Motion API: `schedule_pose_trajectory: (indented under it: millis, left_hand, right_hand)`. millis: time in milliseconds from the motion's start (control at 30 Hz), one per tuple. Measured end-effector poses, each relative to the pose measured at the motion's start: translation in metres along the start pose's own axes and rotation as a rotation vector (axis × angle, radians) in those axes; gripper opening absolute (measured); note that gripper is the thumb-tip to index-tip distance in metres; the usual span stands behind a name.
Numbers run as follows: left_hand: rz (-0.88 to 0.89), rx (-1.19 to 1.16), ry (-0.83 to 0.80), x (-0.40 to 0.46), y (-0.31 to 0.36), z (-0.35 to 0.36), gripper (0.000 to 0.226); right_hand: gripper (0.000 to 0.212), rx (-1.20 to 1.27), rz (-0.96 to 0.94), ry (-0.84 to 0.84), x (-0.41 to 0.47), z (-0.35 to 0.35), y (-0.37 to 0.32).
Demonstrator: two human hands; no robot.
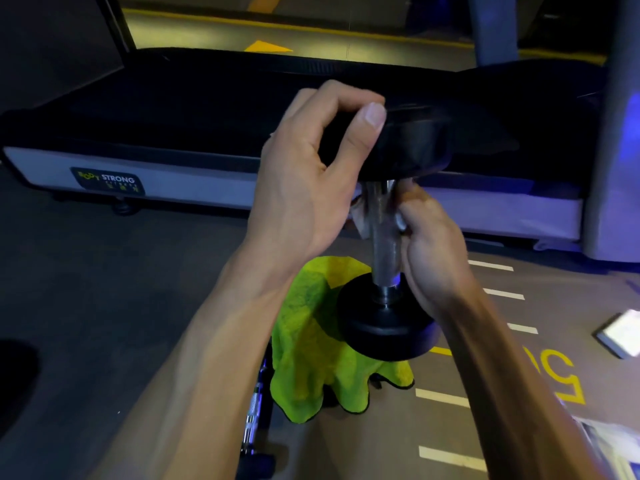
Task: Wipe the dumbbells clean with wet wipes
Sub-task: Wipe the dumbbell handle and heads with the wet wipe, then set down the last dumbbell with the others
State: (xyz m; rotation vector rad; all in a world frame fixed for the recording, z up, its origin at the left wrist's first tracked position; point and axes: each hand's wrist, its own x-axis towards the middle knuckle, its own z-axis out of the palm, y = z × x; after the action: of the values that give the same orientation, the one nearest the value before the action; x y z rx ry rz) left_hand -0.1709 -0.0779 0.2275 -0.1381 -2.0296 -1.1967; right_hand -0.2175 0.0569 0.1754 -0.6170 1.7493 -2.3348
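The dumbbell (388, 237) stands on end in the middle of the scene, its lower head resting on a green towel (311, 341) draped over something I can't make out. The left hand (304, 174) pinches the rim of the top head, thumb over the edge. The right hand (429, 251) is curled round the steel bar with a pale wipe (360, 220) showing just left of it (mostly hidden).

The risk I see is the perch: soft cloth on a small support, so a hard rub could tip the weight toward the floor or the treadmill (173, 133) beyond. A wet bar could also slide in that grip. A second dumbbell (254, 420) lies near, underfoot.
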Motion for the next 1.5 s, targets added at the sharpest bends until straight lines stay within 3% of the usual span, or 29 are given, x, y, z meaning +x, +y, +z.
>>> schedule_pose_trajectory:
  millis: [133, 233, 300, 467, 600, 700, 767, 833, 900, 1133, 1233, 1400, 1500]
  left_hand:
    - [-0.021, 0.001, 0.012, 0.0, -0.006, -0.002, 0.022]
    - [-0.056, -0.01, 0.03, 0.002, -0.013, -0.002, 0.023]
    - [-0.084, -0.023, 0.036, 0.002, -0.017, -0.002, 0.025]
    - [-0.15, -0.096, 0.044, -0.014, -0.017, 0.0, 0.032]
    - [-0.41, -0.299, 0.072, -0.045, -0.028, 0.004, 0.069]
    - [-0.615, -0.437, -0.104, -0.068, -0.031, 0.012, 0.068]
    - [-0.678, -0.476, -0.176, -0.079, -0.032, 0.02, 0.049]
    - [-0.694, -0.483, -0.142, -0.084, -0.036, 0.026, 0.025]
    - [-0.703, -0.484, -0.072, -0.086, -0.039, 0.025, 0.019]
    - [-0.815, -0.742, 0.153, -0.1, -0.049, 0.004, 0.033]
    - [-0.864, -0.823, 0.261, -0.107, -0.056, -0.019, 0.037]
    - [-1.015, -0.734, 0.322, -0.123, -0.074, -0.072, 0.029]
    - [-1.048, -0.449, 0.288, -0.144, -0.092, -0.117, 0.033]
  right_hand:
    - [0.054, -0.514, 0.036, -0.239, -0.016, -0.026, 0.006]
    - [0.032, -0.937, 0.085, -0.31, -0.032, -0.045, 0.005]
    - [0.019, -1.016, 0.103, -0.354, -0.039, -0.052, 0.006]
    - [0.023, -0.824, 0.12, -0.345, -0.039, -0.052, 0.005]
    - [0.019, -0.769, 0.109, -0.275, -0.049, -0.044, 0.008]
    - [0.021, -0.824, 0.055, -0.204, -0.055, -0.033, 0.01]
    - [0.023, -0.905, 0.052, -0.152, -0.06, -0.026, 0.01]
    - [0.018, -0.976, 0.037, -0.124, -0.065, -0.019, 0.012]
    - [0.017, -0.959, -0.008, -0.095, -0.069, -0.013, 0.013]
    - [0.03, -0.762, -0.028, -0.034, -0.082, 0.012, 0.011]
    - [0.023, -0.558, -0.017, -0.007, -0.088, 0.021, 0.009]
    - [0.026, -0.34, 0.082, -0.046, -0.115, 0.032, 0.028]
    - [0.028, -0.389, 0.106, -0.158, -0.134, 0.043, 0.051]
